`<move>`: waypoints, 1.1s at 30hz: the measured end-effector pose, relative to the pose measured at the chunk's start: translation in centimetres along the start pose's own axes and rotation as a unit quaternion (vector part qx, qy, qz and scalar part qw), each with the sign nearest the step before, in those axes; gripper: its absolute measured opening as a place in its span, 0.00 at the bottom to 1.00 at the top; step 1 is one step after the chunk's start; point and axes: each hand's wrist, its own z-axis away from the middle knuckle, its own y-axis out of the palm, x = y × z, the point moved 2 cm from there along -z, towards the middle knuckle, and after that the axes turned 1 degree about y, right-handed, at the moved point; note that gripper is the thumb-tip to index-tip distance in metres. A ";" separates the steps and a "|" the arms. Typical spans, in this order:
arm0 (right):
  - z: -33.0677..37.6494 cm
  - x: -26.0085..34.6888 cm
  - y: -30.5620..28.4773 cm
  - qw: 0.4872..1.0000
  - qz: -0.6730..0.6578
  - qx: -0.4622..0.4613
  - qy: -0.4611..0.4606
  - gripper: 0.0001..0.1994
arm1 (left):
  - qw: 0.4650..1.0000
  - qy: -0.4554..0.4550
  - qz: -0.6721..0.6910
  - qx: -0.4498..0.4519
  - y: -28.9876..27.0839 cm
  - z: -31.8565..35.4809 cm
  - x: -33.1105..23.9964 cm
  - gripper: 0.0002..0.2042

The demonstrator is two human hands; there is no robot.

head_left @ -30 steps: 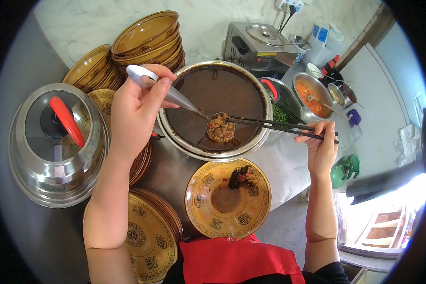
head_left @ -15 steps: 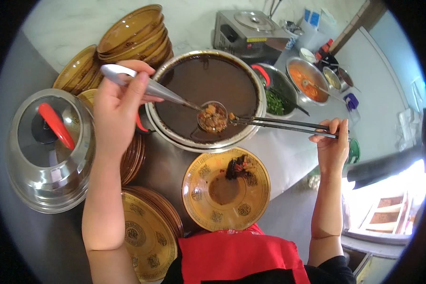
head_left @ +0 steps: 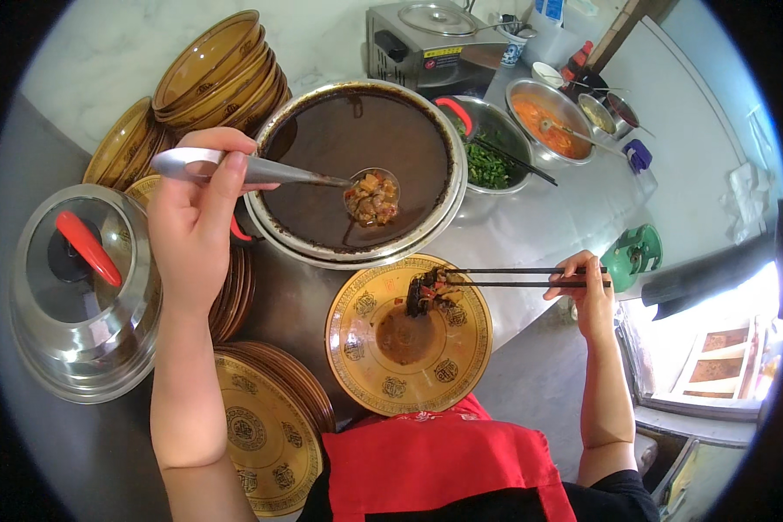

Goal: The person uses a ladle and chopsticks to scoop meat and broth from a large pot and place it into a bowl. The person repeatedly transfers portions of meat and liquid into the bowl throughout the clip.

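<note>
My left hand [head_left: 198, 187] is closed round the metal handle of a ladle [head_left: 265, 171]. Its bowl carries chunky brown food [head_left: 374, 198] and hangs over the dark broth in a large steel pot [head_left: 451, 209]. In my right hand [head_left: 585, 287] is a pair of long black chopsticks [head_left: 522, 277]. Their tips meet the small heap of dark and reddish food [head_left: 426, 292] at the far rim of a wide yellow-brown bowl [head_left: 344, 361]. A little brown liquid lies in the bottom of that bowl, which stands just in front of the pot.
Left of the pot are stacked bowls [head_left: 222, 74], stacked patterned plates [head_left: 274, 452] and a steel lid with a red handle [head_left: 87, 344]. Rightward stand basins of chopped greens [head_left: 493, 165] and orange sauce [head_left: 544, 117]. A green gas cylinder [head_left: 632, 252] stands beyond the counter.
The chopsticks have moved from beside the ladle's bowl down to the food in the yellow-brown bowl. The ladle stays over the pot, still loaded. The whole view has shifted slightly.
</note>
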 end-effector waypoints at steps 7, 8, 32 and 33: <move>-0.4 2.2 0.1 0.996 -0.063 -0.018 -0.060 0.25 | 0.995 0.070 -0.029 0.066 0.0 1.0 -0.9 0.05; -0.5 2.7 0.2 0.992 -0.091 -0.008 -0.083 0.26 | 0.994 0.074 -0.043 0.075 -0.1 1.3 -0.9 0.05; -3.3 5.7 6.4 0.972 -0.087 0.078 -0.205 0.28 | 0.979 0.144 -0.113 0.088 -0.1 1.4 -0.7 0.03; -3.4 5.7 6.5 0.971 -0.070 0.067 -0.220 0.27 | 0.982 0.128 -0.111 0.084 -0.1 1.4 -0.7 0.03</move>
